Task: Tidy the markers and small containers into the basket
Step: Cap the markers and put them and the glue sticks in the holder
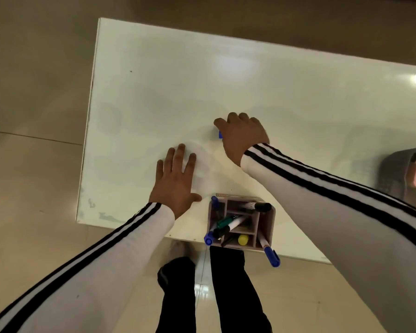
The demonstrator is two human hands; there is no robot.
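We log the right grip out past the basket, fingers curled down over a small blue piece lying on the worktop. Only its corner peeks out under the thumb side, so we can't tell if it's a cap or a small container. The grip looks clamped on it, likely for a pickup.

The left grip lies flat, fingers straight and spread, pressing bare worktop just left of the basket and holding nothing. We read that as bracing while the other arm reaches.

The basket sits at the near edge, close to the body, so drops are short. Its compartments already hold markers: a black-capped one at the far side, a green one in the middle, a blue-capped one leaning out over the near wall, and a yellow thing.

We judge the task nearly done, with the blue piece the last loose item in view.
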